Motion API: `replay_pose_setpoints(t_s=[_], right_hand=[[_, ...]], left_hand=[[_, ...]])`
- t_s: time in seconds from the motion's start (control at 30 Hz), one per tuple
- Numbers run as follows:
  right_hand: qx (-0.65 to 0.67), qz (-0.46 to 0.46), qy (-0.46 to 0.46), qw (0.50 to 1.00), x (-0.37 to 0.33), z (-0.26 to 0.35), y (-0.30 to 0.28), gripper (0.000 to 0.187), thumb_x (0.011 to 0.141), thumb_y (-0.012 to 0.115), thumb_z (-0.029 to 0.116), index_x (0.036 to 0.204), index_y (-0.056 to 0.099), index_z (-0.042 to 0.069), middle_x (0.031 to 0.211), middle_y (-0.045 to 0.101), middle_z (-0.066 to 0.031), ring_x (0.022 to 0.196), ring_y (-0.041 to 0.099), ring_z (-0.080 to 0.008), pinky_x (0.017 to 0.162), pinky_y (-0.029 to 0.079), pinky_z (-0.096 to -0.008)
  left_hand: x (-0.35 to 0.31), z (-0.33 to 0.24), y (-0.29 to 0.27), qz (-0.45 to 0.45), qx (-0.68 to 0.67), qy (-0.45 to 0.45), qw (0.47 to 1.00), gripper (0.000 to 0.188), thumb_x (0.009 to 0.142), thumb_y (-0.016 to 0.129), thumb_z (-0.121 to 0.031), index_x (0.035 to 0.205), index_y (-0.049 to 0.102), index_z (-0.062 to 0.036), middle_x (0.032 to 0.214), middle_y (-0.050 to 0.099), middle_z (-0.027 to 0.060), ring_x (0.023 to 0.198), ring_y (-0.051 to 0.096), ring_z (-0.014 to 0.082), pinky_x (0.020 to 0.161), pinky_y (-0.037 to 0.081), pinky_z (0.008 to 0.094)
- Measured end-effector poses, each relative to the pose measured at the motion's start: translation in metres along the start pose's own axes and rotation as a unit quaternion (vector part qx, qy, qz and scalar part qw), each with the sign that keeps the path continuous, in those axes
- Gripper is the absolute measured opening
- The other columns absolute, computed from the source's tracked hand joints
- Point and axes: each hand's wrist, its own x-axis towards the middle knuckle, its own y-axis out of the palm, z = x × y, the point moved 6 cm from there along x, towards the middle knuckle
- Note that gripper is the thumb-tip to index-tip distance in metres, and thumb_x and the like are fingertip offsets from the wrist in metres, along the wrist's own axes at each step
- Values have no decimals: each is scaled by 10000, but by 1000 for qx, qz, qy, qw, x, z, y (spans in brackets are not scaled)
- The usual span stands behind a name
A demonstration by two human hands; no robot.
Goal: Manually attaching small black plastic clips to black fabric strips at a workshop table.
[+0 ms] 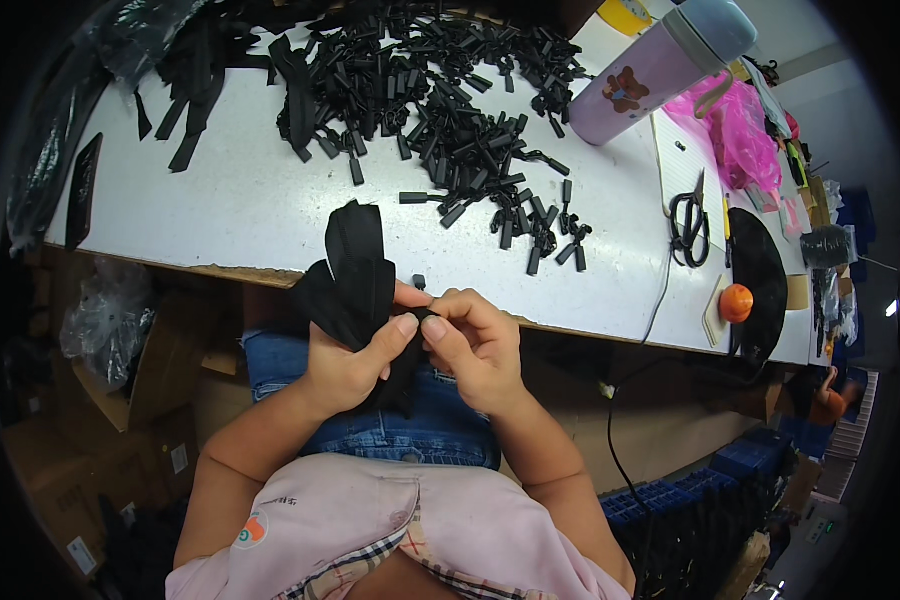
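Observation:
My left hand (355,360) grips a bundle of black fabric strips (352,275) that rises over the near edge of the white table (240,200). My right hand (475,345) pinches a small black piece against the strip at my left thumb; the piece itself is mostly hidden by my fingers. Both hands meet just below the table edge, above my lap in blue jeans. A large pile of small black zipper pulls (440,100) lies spread over the far middle of the table.
More black strips (195,90) lie at the back left, and a dark phone (82,190) at the left edge. A lilac drinking bottle (660,70), black scissors (690,225), a pink bag (740,130) and an orange ball (736,302) sit to the right. Cardboard boxes stand under the table.

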Motion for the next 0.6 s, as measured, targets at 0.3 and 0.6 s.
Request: replay_pose_setpoints(t_s=[0.3,0.6], right_hand=[[114,26,98,988,-3,-11,-3,119,843,509,129,858,501,11,681,468,16,546,391,-28,449,320,-167],[-322,-78,-314,890,-10,28,6,117,700,582,-48,793,530,-1,663,521,-105,515,497,-190,462,408,-250]], left_hand=[[2,-2,4,49,20,33,998,206,803,547,-66,997,524,-2,730,536,3,487,418,17,432,332,158],[-3,0,1,5,-20,4,1000,146,774,573,-23,911,525,-12,654,500,-13,483,407,14,433,318,156]])
